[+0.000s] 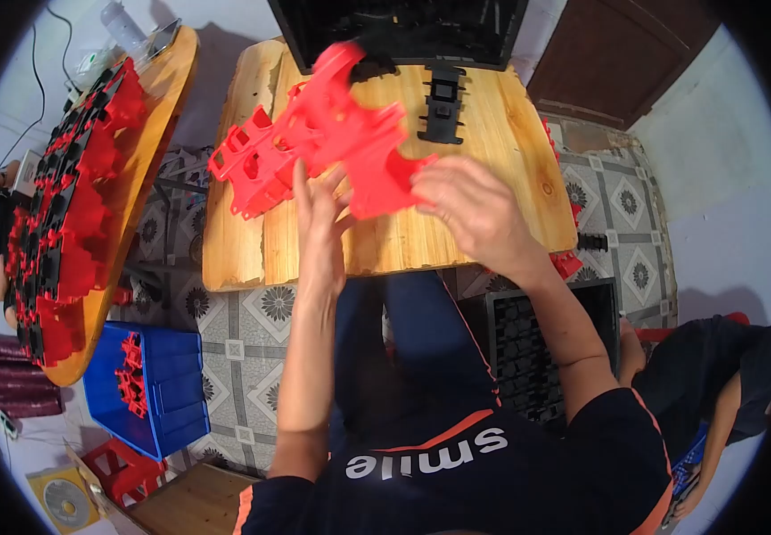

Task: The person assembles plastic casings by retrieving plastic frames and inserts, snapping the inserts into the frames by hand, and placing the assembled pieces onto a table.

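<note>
A large red plastic part (350, 134) is held up over the wooden table (501, 205), slightly blurred. My right hand (470, 201) grips its lower right corner with the fingers closed. My left hand (321, 209) is at its lower left side, fingers apart and pointing up against the part; whether it bears any weight is unclear. Behind and to the left, another red part (256, 165) lies on the table, partly covered by the held one. A black part (442, 102) lies on the table to the right.
A black bin (403, 27) stands at the table's far edge. Red and black parts (91, 187) line a side table at left, above a blue crate (176, 392). Another black crate (613, 330) is at lower right. People sit at both sides.
</note>
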Tool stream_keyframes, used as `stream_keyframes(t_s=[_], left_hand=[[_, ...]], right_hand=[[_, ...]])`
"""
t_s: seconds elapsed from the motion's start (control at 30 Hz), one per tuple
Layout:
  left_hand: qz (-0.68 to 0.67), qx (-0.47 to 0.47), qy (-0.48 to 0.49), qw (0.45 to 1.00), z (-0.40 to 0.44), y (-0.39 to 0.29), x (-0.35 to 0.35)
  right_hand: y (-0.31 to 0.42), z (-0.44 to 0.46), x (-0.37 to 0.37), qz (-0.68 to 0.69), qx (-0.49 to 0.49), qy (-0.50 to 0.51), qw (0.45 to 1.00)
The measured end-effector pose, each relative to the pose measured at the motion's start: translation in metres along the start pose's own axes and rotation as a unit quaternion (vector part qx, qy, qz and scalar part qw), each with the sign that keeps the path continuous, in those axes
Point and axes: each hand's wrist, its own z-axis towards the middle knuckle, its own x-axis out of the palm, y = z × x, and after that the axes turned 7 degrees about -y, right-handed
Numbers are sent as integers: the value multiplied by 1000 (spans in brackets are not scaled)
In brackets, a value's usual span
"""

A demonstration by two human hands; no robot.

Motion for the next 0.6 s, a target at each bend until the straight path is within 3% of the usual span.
stream_keyframes(t_s=[0.07, 0.13, 0.17, 0.2, 0.27, 0.33, 0.37, 0.4, 0.57, 0.6], left_hand=[[-78, -8, -22, 997, -18, 7, -2], [-75, 107, -68, 989, -34, 10, 12], [2, 87, -104, 991, -42, 4, 18], [-9, 59, -104, 993, -41, 9, 13], [-16, 31, -104, 994, -42, 11, 3], [-177, -55, -72, 980, -48, 9, -2], [-178, -57, -73, 980, -50, 11, -4], [-206, -78, -54, 974, -50, 14, -8], [-234, -108, -26, 966, -49, 19, -23], [-235, -95, -73, 965, -49, 19, -20]], right_hand=[[11, -11, 4, -9, -42, 64, 997], [20, -19, 10, 29, -63, 130, 989], [22, -21, 15, 67, -87, 191, 975], [13, -23, 21, 123, -99, 203, 966], [-34, -20, 33, 311, -16, 117, 943], [-93, -24, 56, 190, 251, -33, 948], [-122, -17, 60, -94, 160, -56, 981], [-144, -20, 69, -234, 161, -80, 956], [-182, -32, 74, -179, 157, -11, 971], [-167, -28, 67, -54, 191, -45, 979]])
